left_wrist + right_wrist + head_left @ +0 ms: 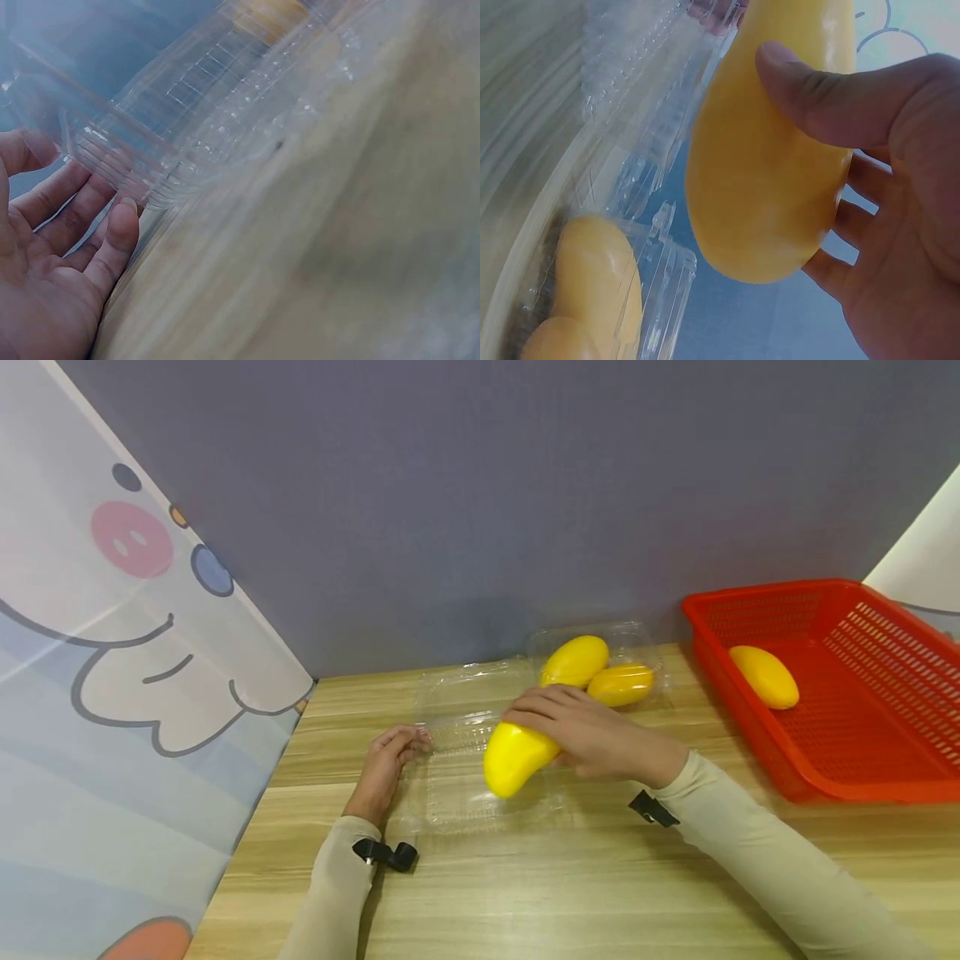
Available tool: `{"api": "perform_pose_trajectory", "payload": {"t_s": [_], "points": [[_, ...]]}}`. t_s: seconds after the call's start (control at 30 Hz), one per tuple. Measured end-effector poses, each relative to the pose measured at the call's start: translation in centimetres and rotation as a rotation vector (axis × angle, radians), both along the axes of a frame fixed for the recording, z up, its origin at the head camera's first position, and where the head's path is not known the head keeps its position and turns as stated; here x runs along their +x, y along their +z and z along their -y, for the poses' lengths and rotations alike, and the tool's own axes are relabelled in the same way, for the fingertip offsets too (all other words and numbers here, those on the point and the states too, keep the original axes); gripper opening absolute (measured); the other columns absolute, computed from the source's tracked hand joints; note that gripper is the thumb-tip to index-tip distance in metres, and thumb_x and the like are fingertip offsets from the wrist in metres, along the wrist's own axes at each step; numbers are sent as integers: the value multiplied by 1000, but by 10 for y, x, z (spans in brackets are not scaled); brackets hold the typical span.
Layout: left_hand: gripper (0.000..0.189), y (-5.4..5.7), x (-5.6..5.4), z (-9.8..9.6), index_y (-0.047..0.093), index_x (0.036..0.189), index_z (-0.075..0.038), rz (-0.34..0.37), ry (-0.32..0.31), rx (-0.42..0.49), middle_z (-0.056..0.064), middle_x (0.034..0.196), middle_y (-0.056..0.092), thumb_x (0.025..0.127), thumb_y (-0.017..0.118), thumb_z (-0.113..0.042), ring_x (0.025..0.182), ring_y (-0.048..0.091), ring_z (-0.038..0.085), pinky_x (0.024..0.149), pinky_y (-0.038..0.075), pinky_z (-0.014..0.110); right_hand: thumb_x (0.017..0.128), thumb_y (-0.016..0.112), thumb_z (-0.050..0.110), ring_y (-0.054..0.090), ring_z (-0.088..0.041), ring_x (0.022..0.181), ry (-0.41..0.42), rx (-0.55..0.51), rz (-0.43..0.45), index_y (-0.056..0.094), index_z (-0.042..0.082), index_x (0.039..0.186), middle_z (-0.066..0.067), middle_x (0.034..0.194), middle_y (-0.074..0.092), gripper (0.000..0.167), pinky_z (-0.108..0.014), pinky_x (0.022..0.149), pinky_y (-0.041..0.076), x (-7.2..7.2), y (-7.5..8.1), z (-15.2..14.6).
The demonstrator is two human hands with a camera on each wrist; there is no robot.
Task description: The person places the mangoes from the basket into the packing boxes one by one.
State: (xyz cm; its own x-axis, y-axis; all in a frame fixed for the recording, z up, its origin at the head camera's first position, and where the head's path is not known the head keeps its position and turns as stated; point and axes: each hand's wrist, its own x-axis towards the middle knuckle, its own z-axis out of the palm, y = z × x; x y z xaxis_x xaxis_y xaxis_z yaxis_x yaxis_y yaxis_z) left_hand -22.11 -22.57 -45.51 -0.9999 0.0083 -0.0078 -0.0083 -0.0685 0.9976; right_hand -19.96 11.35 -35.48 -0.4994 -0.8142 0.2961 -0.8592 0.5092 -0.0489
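Note:
In the head view my right hand (573, 727) grips a yellow mango (517, 760) above an opened clear plastic clamshell box (457, 789). The right wrist view has the thumb across the near side of that mango (765, 180), with fingers curled round behind it. My left hand (386, 768) holds the left edge of the clamshell, near its fold. Some of the left fingertips show through the plastic wall (112, 142) in the left wrist view. Behind the right hand stands another clear box (637, 639) with two mangoes (576, 660) in it.
A red plastic basket (783, 752) stands on the right of the wooden table (480, 902), with one mango (765, 677) inside. A grey panel (480, 510) rises along the table's back edge. On the left hangs a cartoon-printed curtain (112, 693).

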Motion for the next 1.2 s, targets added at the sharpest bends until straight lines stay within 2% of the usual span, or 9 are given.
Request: {"api": "perform_pose_trajectory", "payload": {"t_s": [0.37,0.6,0.87,1.0,1.2], "points": [[20,-2,0,-1,69,97,-6,0,2,32,-1,91,72,103,51,-12,84,68,12,76,54,23,68,88,6,44,-25,138,43,13,0,44,17,148,0,148,50,92,-49,117,33,1,-4,13],[21,-2,0,-1,69,100,-2,-6,7,24,-1,91,72,103,51,-13,84,68,13,76,55,24,67,89,6,43,-25,140,61,23,25,45,17,147,0,151,48,93,-49,118,32,1,-6,21],[21,-2,0,0,69,100,-2,-5,9,18,1,93,72,102,53,-15,86,68,13,79,56,24,70,89,15,41,-26,141,71,73,26,42,18,148,-2,151,47,91,-51,118,32,1,-8,28],[20,-1,0,0,69,99,-2,2,9,23,1,93,72,102,53,-15,86,68,14,80,56,25,70,89,15,41,-25,141,66,74,11,43,18,148,-1,151,47,91,-51,118,33,1,-11,30],[26,-2,-1,0,67,105,4,-1,6,-14,0,93,71,103,52,-16,86,68,13,79,56,24,70,88,13,42,-24,141,68,81,0,43,18,148,-1,151,47,90,-48,118,33,1,-14,33]]}}
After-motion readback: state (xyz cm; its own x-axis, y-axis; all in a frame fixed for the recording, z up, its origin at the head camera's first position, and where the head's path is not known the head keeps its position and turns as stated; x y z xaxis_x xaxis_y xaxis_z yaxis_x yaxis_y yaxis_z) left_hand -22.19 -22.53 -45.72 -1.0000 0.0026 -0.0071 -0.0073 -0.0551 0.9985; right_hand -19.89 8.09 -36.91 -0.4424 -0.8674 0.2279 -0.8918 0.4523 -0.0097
